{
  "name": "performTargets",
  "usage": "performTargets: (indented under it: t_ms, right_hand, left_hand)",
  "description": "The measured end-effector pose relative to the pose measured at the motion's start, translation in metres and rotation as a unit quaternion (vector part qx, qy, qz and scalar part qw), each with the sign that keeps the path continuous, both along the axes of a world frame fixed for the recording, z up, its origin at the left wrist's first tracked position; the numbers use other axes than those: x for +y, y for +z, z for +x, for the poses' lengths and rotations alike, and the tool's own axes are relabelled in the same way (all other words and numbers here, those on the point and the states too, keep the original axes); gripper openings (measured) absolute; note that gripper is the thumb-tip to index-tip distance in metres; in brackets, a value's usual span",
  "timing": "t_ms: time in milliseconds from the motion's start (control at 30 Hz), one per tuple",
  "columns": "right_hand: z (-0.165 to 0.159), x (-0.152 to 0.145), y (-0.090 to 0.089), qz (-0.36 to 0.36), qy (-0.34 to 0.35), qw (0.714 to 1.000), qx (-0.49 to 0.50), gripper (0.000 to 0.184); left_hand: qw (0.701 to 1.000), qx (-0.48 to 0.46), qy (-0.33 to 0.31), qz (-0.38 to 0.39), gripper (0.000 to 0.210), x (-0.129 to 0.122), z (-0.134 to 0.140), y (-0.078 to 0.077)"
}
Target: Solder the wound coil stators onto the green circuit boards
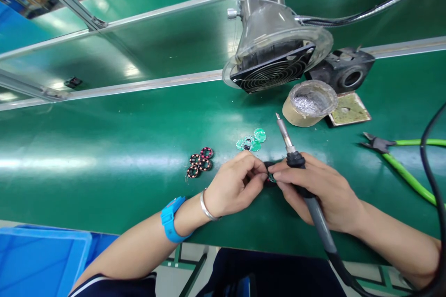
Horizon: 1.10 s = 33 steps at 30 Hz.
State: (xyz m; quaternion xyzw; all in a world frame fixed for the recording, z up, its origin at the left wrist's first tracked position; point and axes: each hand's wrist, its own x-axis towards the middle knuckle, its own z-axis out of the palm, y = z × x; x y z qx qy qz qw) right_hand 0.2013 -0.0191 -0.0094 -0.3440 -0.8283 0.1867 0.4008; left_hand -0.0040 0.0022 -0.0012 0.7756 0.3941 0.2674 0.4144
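Note:
My left hand [232, 186] is closed, thumb and forefinger pinched at the edge of a small green circuit board [271, 177] on a dark round piece. My right hand [329, 192] is wrapped round a soldering iron [318, 222], its tip pointing up and away from the work. The thumb and forefinger of that hand also touch the small board, which the fingers mostly hide. Just beyond, several round green circuit boards [259, 135] lie in a cluster. Several small wound coils [205, 164] with copper and pink windings are grouped left of them.
A fume extractor hood [275, 72] hangs over the green bench. Beneath it stand a tub of solder scraps [299, 113], a sponge tray [349, 109] and an iron holder [344, 72]. Green-handled cutters [406, 174] lie right, near the black cord [425, 162]. Blue bins [42, 260] sit lower left.

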Motion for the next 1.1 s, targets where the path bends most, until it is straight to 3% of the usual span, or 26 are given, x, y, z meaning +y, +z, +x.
performTargets:
  t_ms: [300, 567, 767, 1000, 1100]
  right_hand:
    - [0.001, -0.002, 0.000, 0.019, 0.002, 1.000, -0.004, 0.037]
    - [-0.003, -0.005, 0.002, -0.014, 0.000, 1.000, 0.000, 0.040]
    - [0.002, -0.008, 0.002, -0.020, 0.008, 1.000, 0.010, 0.041]
    - [0.015, -0.016, 0.024, -0.012, -0.062, 0.998, 0.025, 0.057]
    - [0.018, -0.020, 0.038, 0.006, -0.077, 0.997, 0.020, 0.051]
  left_hand:
    - [1.000, 0.006, -0.003, 0.024, 0.005, -0.001, 0.002, -0.001]
    - [0.999, 0.030, 0.000, 0.032, 0.009, -0.001, 0.000, -0.003]
    - [0.996, 0.034, -0.054, 0.054, 0.011, 0.003, -0.003, -0.001]
    - [0.996, 0.048, -0.051, 0.045, 0.010, 0.004, -0.004, 0.001]
    - [0.998, 0.046, -0.038, 0.032, 0.010, 0.004, -0.003, 0.001]
